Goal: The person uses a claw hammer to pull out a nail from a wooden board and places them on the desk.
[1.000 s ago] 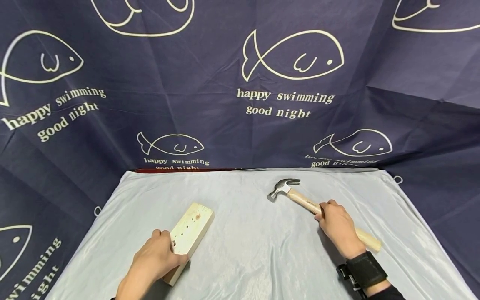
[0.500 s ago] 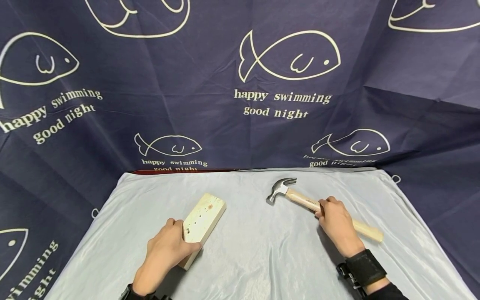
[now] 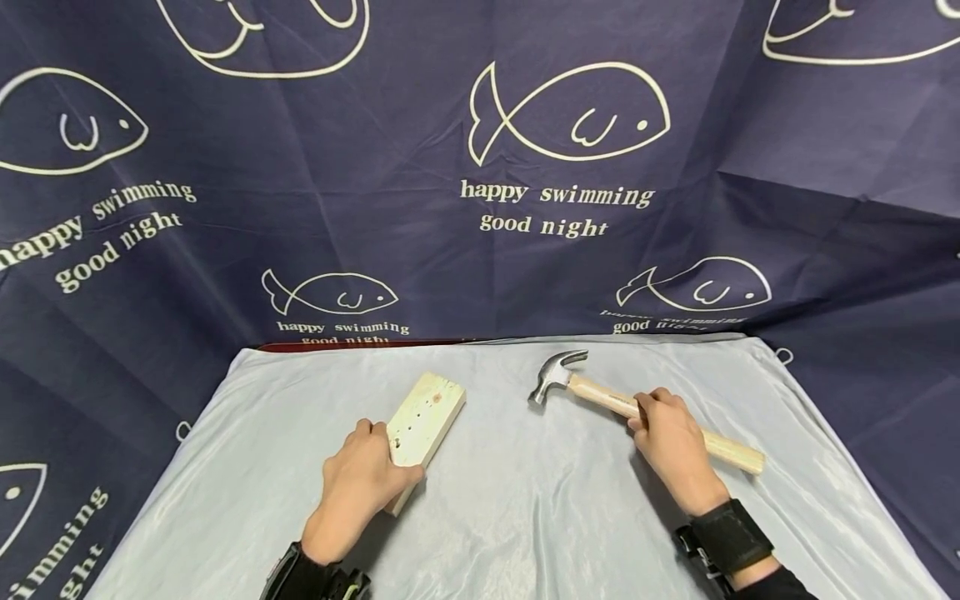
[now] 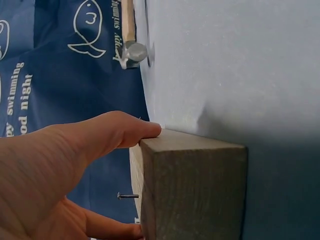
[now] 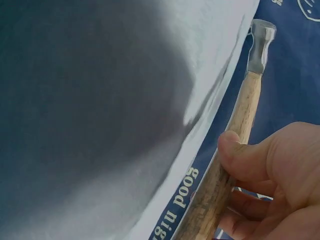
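My left hand (image 3: 358, 477) grips the near end of a pale wooden block (image 3: 426, 415), thumb on one side and fingers on the other. The block lies slanted, with knots and small dark marks on its top. In the left wrist view a nail (image 4: 128, 196) sticks out of the block's top face, between thumb and finger. My right hand (image 3: 671, 446) holds a claw hammer (image 3: 603, 397) around the middle of its wooden handle. Its steel head (image 3: 553, 377) points left, toward the block's far end but apart from it. The right wrist view shows the thumb along the handle.
A pale, slightly wrinkled cloth (image 3: 510, 517) covers the table. Behind and at both sides hangs a dark blue curtain (image 3: 435, 192) printed with white fish and lettering. A black strap (image 3: 731, 533) circles the right wrist.
The left hand has shifted the block forward and to the right, closer to the hammer. The right hand stays nearly in place, while the hammer's handle end has tipped slightly upward in view.
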A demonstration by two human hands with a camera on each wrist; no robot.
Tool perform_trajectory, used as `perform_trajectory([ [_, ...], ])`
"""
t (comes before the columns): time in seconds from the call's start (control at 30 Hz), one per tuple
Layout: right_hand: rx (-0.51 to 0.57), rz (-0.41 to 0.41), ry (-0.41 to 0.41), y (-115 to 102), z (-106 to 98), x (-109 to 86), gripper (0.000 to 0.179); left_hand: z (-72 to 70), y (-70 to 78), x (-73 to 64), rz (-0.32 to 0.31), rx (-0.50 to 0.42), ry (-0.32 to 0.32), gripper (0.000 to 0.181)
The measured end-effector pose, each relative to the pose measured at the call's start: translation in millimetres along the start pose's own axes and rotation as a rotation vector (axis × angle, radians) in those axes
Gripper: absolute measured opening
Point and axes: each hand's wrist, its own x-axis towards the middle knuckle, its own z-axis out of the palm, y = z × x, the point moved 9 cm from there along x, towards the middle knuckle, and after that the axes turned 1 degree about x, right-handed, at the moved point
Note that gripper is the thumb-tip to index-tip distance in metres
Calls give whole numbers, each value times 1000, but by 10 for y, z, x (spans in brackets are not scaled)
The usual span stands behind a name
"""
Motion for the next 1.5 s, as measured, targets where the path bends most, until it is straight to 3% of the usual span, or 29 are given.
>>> perform_trajectory([
  [0.23,23,-22,38,-17,-145,-29,18,51,172,126,44,-3,6,61],
  [0.5,30,-63,68,-84,-307,-83,33,109,435,204,112,-7,3,63],
  [1.03,52,-99,133,-325,-621,-57,41,201,906,77,233,-19,-32,60],
  [1.5,67,-138,166,-552,-679,-62,40,302,1156,76,296,-85,41,50],
])
